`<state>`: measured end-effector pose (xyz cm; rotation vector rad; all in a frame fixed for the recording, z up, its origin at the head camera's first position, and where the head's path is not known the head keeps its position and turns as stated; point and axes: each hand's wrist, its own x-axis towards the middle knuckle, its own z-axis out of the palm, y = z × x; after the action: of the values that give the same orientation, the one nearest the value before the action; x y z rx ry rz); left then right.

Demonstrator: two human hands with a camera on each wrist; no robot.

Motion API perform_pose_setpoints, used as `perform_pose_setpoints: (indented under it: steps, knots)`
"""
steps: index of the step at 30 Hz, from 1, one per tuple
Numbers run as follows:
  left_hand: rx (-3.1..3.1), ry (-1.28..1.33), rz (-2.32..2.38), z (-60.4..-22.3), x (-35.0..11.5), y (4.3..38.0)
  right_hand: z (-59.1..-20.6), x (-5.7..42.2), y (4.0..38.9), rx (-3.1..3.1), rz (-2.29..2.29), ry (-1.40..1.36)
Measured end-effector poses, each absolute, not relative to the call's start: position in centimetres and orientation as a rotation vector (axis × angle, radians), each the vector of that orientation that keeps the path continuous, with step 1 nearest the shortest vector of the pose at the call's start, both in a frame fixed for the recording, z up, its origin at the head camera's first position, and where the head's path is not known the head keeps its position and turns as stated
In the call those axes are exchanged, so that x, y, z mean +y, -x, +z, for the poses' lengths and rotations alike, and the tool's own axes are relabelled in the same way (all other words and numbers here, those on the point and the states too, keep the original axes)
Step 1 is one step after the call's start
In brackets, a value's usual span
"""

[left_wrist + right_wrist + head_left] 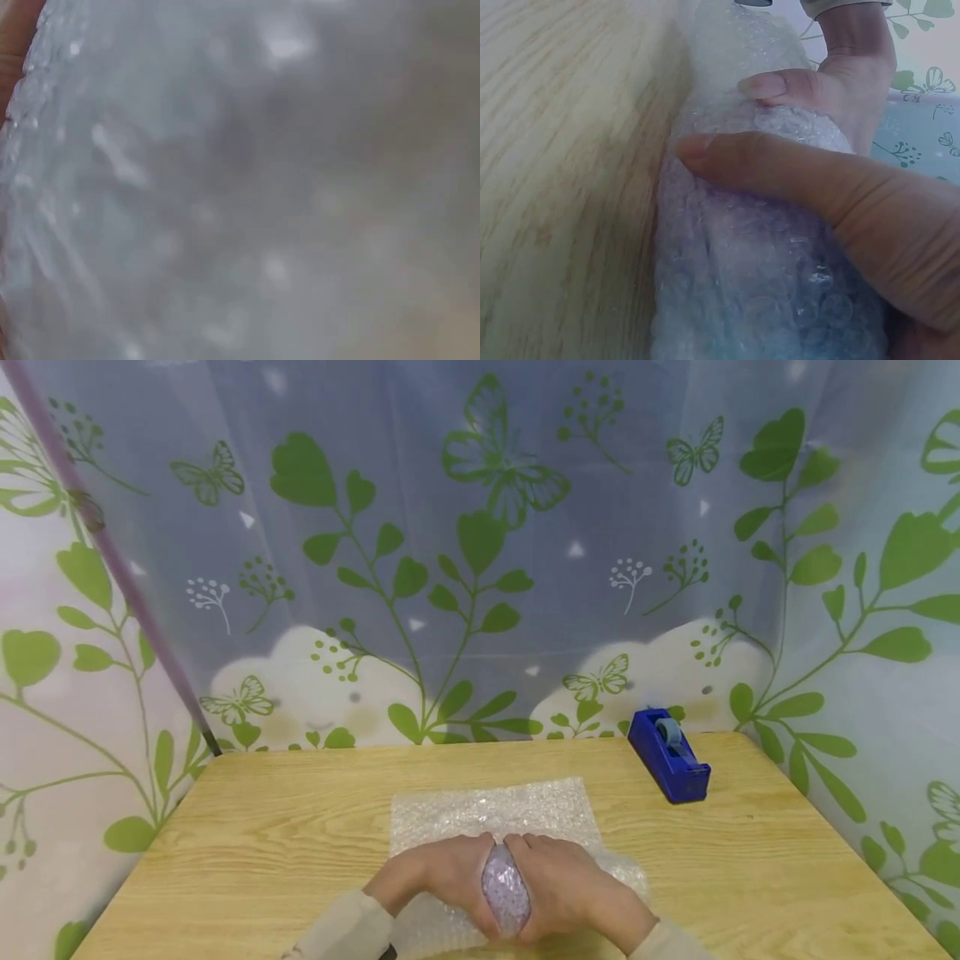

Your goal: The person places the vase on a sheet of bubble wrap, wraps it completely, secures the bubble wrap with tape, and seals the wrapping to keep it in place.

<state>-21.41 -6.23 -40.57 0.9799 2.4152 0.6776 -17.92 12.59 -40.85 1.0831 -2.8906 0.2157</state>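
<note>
A pale purple object in bubble wrap (506, 889) lies at the front middle of the table, its kind hidden by the wrap. My left hand (453, 872) grips it from the left and my right hand (558, 885) from the right, fingers over its far side. In the right wrist view both thumbs, the right thumb (757, 161) nearer, press along the bubbly surface. Behind and under the hands spreads a flat part of the bubble wrap sheet (495, 810). Blurred bubble wrap (225, 187) fills most of the left wrist view, with some skin at the left edge.
A blue tape dispenser (667, 760) with a roll of clear tape stands at the table's back right. The wooden table (277, 827) reaches back to a curtain (420, 568) printed with leaves and butterflies. A slanted pole (142, 585) stands at the left.
</note>
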Motion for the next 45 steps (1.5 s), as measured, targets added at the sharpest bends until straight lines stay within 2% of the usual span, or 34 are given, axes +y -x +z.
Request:
perform_pose_setpoints:
  steps: [4, 13, 22, 31, 38, 45]
  knots:
    - [2.484, -0.927, 0.623, -40.5, -6.1, 20.9, -41.0, 12.6, 18.1, -2.849, 0.177, -1.115]
    - [2.808, -0.932, 0.178, -40.3, -6.2, 19.8, -40.7, 12.5, 18.2, -2.851, 0.113, -1.137]
    - [3.046, -1.102, 0.101, -39.6, -5.4, 17.2, -40.6, 12.4, 18.3, -2.857, 0.075, -1.119]
    - [3.155, -1.104, -0.011, -40.5, -5.1, 16.4, -40.6, 12.3, 18.3, -2.864, 0.095, -1.12]
    - [3.141, -1.124, 0.012, -41.2, -5.2, 17.0, -40.0, 12.4, 18.4, -2.987, 0.25, -1.139]
    - [2.931, -1.039, 0.286, -41.4, -5.4, 17.9, -39.7, 12.7, 19.0, -3.146, 0.507, -1.195]
